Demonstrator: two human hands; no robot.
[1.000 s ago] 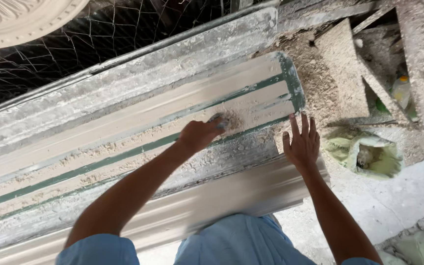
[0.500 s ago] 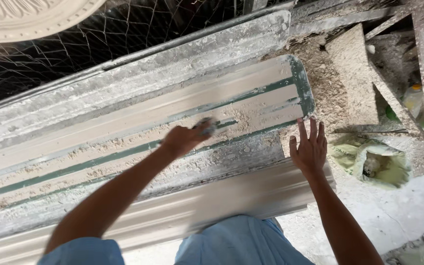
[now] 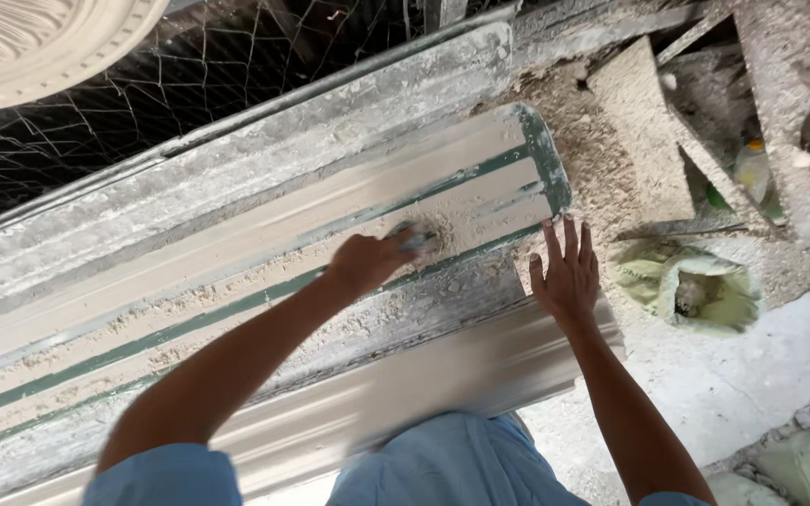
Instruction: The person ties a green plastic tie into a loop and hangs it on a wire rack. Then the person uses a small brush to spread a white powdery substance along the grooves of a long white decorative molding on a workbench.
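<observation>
A long mould (image 3: 236,253) with pale plaster and green ridges runs from lower left to upper right. My left hand (image 3: 367,262) is closed on a small grey pad (image 3: 416,240) that presses on the wet plaster near the mould's right end. My right hand (image 3: 566,272) lies flat with fingers spread on the mould's crusted front edge, just below its green end rim (image 3: 546,159). A smooth pale cornice strip (image 3: 405,394) lies in front of the mould, against my body.
Wire mesh (image 3: 189,84) and a round white ornament (image 3: 39,47) lie beyond the mould. To the right sit plaster-caked boards (image 3: 639,131), a crumpled greenish bag (image 3: 696,290) and a plastic bottle (image 3: 752,169).
My left hand slid left along the plaster with the pad, then back to the right. My right hand stayed flat on the edge.
</observation>
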